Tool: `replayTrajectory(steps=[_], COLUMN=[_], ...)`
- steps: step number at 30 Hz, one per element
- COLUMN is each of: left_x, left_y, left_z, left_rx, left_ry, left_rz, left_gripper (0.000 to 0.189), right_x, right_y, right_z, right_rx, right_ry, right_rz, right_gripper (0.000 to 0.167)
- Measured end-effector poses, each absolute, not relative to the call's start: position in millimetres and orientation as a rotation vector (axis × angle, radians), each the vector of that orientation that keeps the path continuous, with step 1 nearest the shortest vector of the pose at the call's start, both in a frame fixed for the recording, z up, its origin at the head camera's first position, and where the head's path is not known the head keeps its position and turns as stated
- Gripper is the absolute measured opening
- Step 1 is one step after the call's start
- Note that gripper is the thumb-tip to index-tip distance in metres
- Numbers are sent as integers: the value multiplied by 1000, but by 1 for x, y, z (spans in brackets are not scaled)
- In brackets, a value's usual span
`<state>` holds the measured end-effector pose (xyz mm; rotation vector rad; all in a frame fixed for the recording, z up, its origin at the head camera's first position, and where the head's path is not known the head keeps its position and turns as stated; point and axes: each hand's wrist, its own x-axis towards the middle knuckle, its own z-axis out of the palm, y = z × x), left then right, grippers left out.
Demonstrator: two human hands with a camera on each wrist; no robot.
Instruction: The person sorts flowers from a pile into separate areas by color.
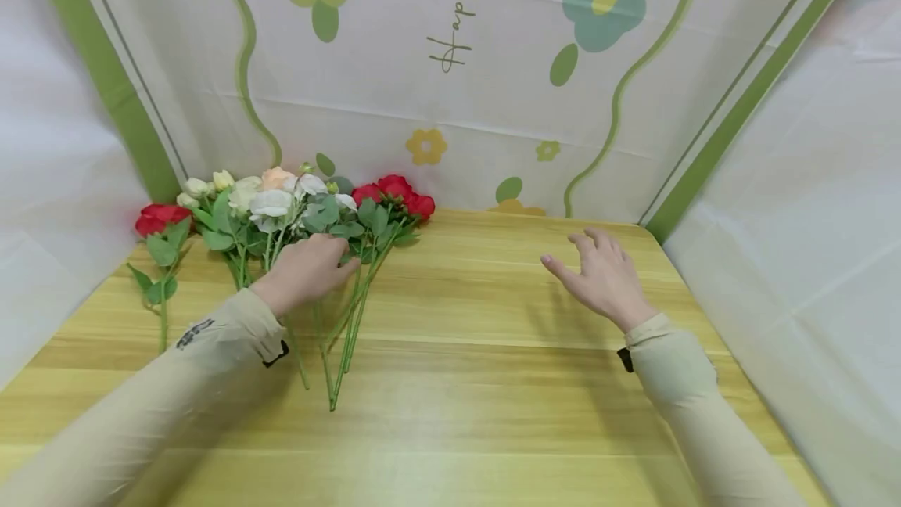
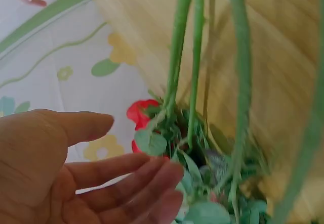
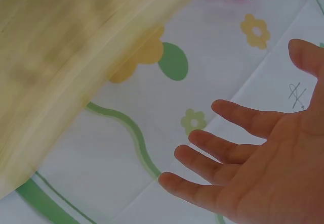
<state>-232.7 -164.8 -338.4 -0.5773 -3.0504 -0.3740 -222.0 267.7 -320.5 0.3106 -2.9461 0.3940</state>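
Note:
My left hand [image 1: 308, 271] is over the flower stems at the left of the table, nearest to a bunch of red roses [image 1: 396, 188] with green leaves. In the left wrist view, its thumb and fingers [image 2: 116, 191] stand apart with nothing between them, beside the roses' leaves and green stems [image 2: 178, 47]. White flowers [image 1: 271, 203] and a peach flower [image 1: 278, 177] lie just behind that hand, which hides part of their stems. Over the right part of the table, my right hand [image 1: 598, 276] has its fingers spread and holds nothing.
A single red rose [image 1: 160, 219] lies at the far left of the wooden table [image 1: 450, 397]. Pale cream buds [image 1: 197, 188] are beside the white flowers. A white cloth with printed flowers [image 1: 450, 100] hangs behind the table, and white cloth walls flank both sides.

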Motion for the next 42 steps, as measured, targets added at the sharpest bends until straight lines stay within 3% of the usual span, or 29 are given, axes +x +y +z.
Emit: replayTrajectory(steps=[7,17,27,33,38,42], left_x=[-238,-243,-233,-229,-225,-219], left_y=[-146,-147,-142,-133,-122,-107], left_z=[-350,-355,-342,-339,-333,-329], left_rx=[-594,-559,-453,-424,-323,-220], left_ry=[-3182,-3214,-3140,-2979,-2756,-2565], left_rz=[-447,-460,-715,-1046,-1433,-1691], left_gripper=[47,27,39,46,25,24], right_x=[-217,-215,-217,-215,-209,-202], right_y=[256,241,237,227,216,205], right_z=[-316,-320,-331,-332,-329,-326], right_rx=[328,370,374,415,440,486], right_ry=[-2909,-2849,-2714,-2656,-2649,-2637], right_rz=[450,519,696,824,888,946], right_gripper=[80,74,63,57,52,48])
